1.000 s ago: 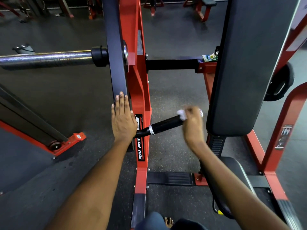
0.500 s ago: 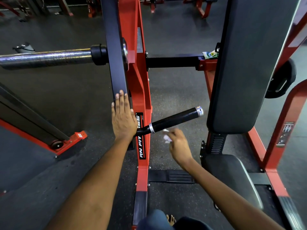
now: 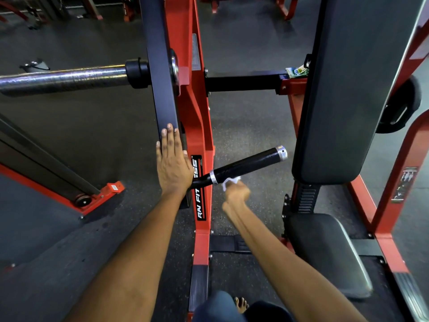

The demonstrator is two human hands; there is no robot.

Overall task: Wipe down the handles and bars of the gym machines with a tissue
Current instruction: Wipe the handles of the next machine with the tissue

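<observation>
Your right hand (image 3: 236, 194) grips a crumpled tissue (image 3: 228, 182) under the black handle (image 3: 246, 166) (contact unclear); your left hand (image 3: 173, 163) lies flat on the lever arm (image 3: 160, 89), hiding the handle's base.

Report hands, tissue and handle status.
Left hand flat on dark upright bar. Right hand grips crumpled white tissue under black cylindrical handle. Nothing obstructing.

Head-worn, looking steeply down, arm's reach
</observation>
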